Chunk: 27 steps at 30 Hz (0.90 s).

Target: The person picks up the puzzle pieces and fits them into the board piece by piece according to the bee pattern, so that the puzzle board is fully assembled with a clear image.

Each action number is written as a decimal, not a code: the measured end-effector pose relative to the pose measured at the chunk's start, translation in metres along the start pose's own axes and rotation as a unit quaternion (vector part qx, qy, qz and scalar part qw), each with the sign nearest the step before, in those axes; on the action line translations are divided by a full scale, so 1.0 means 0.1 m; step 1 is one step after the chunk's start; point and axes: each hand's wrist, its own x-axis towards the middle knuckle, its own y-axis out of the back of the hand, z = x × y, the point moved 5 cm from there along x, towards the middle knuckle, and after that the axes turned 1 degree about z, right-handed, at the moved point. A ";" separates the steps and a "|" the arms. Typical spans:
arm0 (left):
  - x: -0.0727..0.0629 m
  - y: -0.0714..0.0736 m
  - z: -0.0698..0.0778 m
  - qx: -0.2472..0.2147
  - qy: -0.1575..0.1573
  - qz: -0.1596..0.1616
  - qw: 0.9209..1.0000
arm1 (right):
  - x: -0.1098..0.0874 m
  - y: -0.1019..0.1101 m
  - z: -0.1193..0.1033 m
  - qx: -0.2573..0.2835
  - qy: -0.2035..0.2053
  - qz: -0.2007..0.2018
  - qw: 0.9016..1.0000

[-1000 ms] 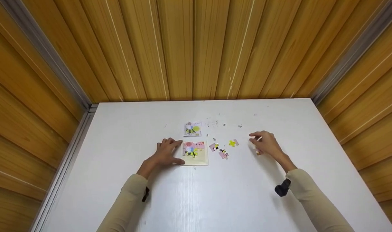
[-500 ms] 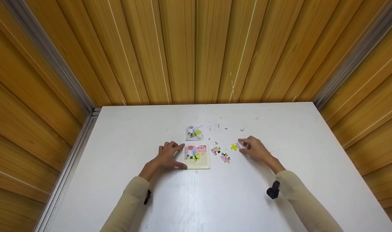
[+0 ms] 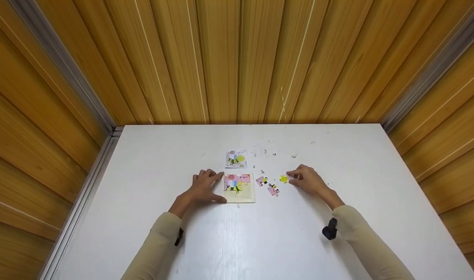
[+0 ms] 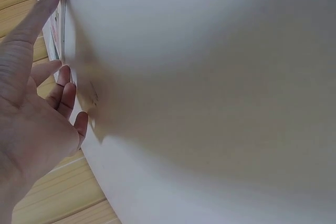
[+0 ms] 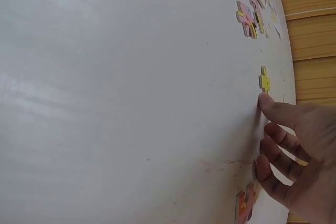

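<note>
In the head view, a square puzzle tray (image 3: 248, 196) lies flat, its upper-left part filled with joined pink, yellow and bee-patterned pieces. My left hand (image 3: 202, 188) is spread at its left side, index fingertip by the far corner and thumb touching the near corner. The left wrist view shows that thumb (image 4: 39, 17) straight along the tray's edge. My right hand (image 3: 309, 181) pinches the pink end of a yellow-and-pink puzzle piece (image 3: 283, 179) between thumb and index finger, low over the table. Two pink, black and yellow puzzle pieces (image 3: 273, 189) lie between tray and right hand.
A bee picture card (image 3: 236, 159) lies just beyond the tray. In the right wrist view, another puzzle piece (image 5: 243, 205) rests under the right hand's fingers. Small dark marks dot the white table (image 3: 237, 249) behind the pieces. Wood-patterned walls (image 3: 237, 62) stand along the far side and both flanks.
My right hand has moved left from beside the outer piece to the yellow-and-pink puzzle piece and now pinches its pink end. The left hand stays at the tray's edge.
</note>
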 end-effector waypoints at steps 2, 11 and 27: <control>0.00 0.00 0.00 0.003 0.001 -0.002 1.000 | -0.01 0.00 0.00 -0.003 0.000 0.003 1.000; 0.02 -0.02 -0.02 0.009 0.005 -0.004 1.000 | -0.05 -0.03 -0.03 -0.033 -0.010 0.018 0.999; 0.02 -0.02 -0.02 0.007 0.002 -0.001 1.000 | -0.05 0.07 -0.26 -0.036 -0.006 0.038 0.999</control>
